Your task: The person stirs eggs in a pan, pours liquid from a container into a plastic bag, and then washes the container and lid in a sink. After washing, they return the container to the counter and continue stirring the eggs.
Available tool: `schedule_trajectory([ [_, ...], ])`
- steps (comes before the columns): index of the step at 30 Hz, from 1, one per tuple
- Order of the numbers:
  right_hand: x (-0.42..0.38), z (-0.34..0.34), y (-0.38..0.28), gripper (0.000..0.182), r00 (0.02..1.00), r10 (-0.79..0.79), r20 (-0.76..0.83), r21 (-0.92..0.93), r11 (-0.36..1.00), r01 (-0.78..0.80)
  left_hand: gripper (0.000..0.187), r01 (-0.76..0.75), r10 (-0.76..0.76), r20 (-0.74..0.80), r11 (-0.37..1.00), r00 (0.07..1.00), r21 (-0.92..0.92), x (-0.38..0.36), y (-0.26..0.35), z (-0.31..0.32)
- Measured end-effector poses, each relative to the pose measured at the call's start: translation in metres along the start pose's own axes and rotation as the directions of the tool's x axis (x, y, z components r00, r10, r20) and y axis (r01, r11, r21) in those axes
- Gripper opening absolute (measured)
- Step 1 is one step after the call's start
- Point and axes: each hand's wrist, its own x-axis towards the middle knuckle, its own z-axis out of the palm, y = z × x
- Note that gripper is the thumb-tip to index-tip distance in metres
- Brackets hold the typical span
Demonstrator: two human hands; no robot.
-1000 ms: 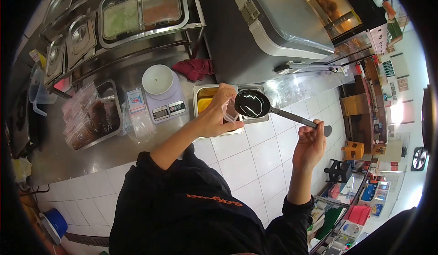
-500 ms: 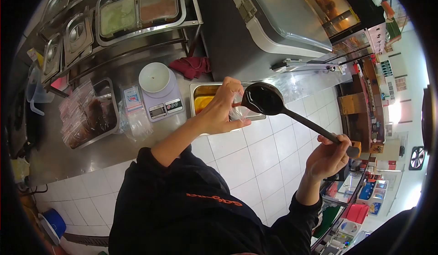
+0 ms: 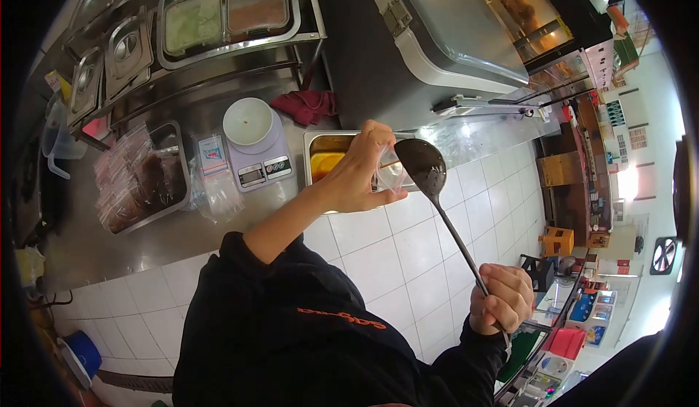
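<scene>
My left hand holds a small clear plastic bag with its mouth spread between thumb and fingers, over a steel tray of yellow-orange liquid. My right hand is wrapped round the handle of a black ladle. The ladle's bowl is tilted, with its edge at the bag's opening and dark residue inside. Left of the steel tray, a white bowl sits on a kitchen scale.
Filled bags lie in a metal tray on the steel counter, beside flat plastic bags. A red cloth lies behind the steel tray. A large grey appliance stands at the back. Lidded containers sit on a rack.
The ladle has tipped toward the bag, its handle swinging down and left. My right hand has moved down and left with it. My left hand has barely shifted.
</scene>
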Motion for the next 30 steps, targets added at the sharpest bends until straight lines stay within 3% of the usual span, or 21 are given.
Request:
schedule_trajectory([
  [4, -0.003, 0.008, -0.005, 0.017, 0.993, 0.081, 0.087, -0.093, 0.993, -0.073, 0.06, -0.023, 0.022, -0.032, 1.0, 0.999, -0.016, 0.002, 0.0, 0.002],
  [9, -0.011, 0.013, -0.005, 0.018, 0.993, 0.103, 0.054, -0.116, 0.989, -0.097, 0.06, -0.051, 0.05, -0.052, 0.999, 0.997, -0.014, 0.005, -0.001, 0.0],
  [12, -0.012, 0.021, -0.003, 0.017, 0.989, 0.066, -0.134, -0.14, 0.987, -0.085, 0.06, -0.04, 0.042, -0.043, 0.998, 0.998, 0.057, 0.006, -0.001, -0.002],
  [13, -0.012, 0.021, -0.003, 0.018, 0.992, 0.08, -0.097, -0.166, 0.982, -0.095, 0.061, -0.029, 0.031, -0.041, 0.999, 0.999, 0.046, 0.005, -0.001, -0.002],
  [17, -0.012, 0.032, 0.004, 0.022, 0.971, 0.017, -0.24, -0.174, 0.983, -0.06, 0.063, -0.017, 0.019, -0.032, 0.999, 0.999, 0.042, 0.008, -0.005, -0.004],
  [23, -0.015, 0.044, 0.01, 0.024, 0.948, 0.1, -0.302, -0.181, 0.97, -0.16, 0.066, -0.01, 0.011, -0.018, 0.999, 1.0, 0.043, 0.008, -0.011, -0.007],
  [27, -0.021, 0.059, 0.021, 0.029, 0.765, 0.353, -0.539, 0.026, 0.915, -0.403, 0.061, 0.11, -0.11, 0.042, 0.994, 0.993, -0.008, 0.005, -0.016, -0.014],
  [28, -0.024, 0.062, 0.024, 0.029, 0.64, 0.47, -0.607, 0.184, 0.867, -0.462, 0.058, 0.108, -0.107, 0.01, 0.994, 0.994, -0.019, 0.004, -0.019, -0.017],
  [30, -0.029, 0.065, 0.032, 0.028, 0.419, 0.567, -0.709, 0.329, 0.791, -0.516, 0.051, 0.104, -0.106, -0.053, 0.994, 0.993, -0.039, -0.001, -0.028, -0.023],
])
